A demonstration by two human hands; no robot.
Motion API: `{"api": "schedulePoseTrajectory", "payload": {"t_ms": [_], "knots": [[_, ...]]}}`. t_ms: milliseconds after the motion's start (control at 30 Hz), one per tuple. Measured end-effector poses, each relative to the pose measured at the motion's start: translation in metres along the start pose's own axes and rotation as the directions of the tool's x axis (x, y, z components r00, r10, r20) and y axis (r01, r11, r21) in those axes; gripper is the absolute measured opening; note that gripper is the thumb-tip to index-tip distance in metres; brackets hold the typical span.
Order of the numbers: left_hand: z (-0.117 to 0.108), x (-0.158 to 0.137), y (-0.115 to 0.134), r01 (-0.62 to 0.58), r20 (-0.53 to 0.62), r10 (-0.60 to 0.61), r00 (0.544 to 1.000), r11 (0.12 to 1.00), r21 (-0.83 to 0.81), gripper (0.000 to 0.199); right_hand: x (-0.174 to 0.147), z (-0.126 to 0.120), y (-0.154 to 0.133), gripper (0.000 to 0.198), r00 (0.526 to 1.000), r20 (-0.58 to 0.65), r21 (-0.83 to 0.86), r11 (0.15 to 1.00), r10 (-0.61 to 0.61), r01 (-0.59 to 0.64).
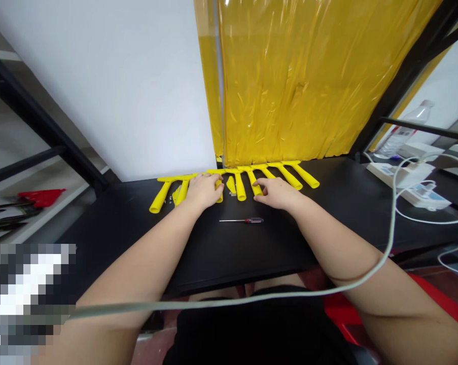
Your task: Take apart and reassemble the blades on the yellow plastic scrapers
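Several yellow T-shaped plastic handles (160,198) with hollow round ends lie in a row along the back of the black table. My left hand (204,190) rests over the row, its fingers and thumb closed around one yellow handle (219,198) that is mostly hidden. At the round end of another yellow handle (254,182), my right hand (280,193) has its thumb and fingers bent against the tube. Between and in front of the hands lies a small screwdriver (251,220) with a dark and red grip. Small yellow pieces (231,183) sit among the handles.
A white panel (137,91) and a yellow plastic curtain (297,86) rise behind the row. Power strips (422,195) and a plastic bottle (407,129) stand at right. A pale cable (274,296) loops across the front, over my forearms. Black frame bars flank both sides.
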State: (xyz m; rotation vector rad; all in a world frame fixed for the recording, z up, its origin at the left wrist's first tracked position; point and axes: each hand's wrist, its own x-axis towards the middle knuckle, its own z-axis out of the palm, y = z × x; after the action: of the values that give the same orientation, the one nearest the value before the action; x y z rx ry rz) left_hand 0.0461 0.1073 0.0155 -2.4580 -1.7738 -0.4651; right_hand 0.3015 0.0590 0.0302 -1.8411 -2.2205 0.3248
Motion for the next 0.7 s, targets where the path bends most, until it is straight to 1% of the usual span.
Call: {"api": "schedulePoseTrajectory", "payload": {"t_ms": [133,300,500,700], "knots": [[0.004,0.001,0.004,-0.039,0.042,0.038,0.998,0.998,0.043,0.044,0.001,0.001,0.000,0.047,1.000,0.002,-0.006,1.000,0.001,-0.001],[0.004,0.002,0.007,-0.072,0.105,0.061,0.993,0.992,0.108,0.048,0.001,0.002,0.000,0.048,1.000,0.014,-0.012,1.000,-0.019,0.019],[0.000,0.003,0.010,-0.059,0.106,0.044,0.993,0.989,0.139,0.044,-0.001,-0.001,-0.001,0.048,1.000,0.020,-0.010,1.000,-0.018,0.018],[-0.013,0.000,0.011,-0.026,0.095,0.012,0.995,0.989,0.147,0.039,-0.001,-0.002,-0.002,0.050,0.999,0.020,-0.011,1.000,-0.027,0.027]]}}
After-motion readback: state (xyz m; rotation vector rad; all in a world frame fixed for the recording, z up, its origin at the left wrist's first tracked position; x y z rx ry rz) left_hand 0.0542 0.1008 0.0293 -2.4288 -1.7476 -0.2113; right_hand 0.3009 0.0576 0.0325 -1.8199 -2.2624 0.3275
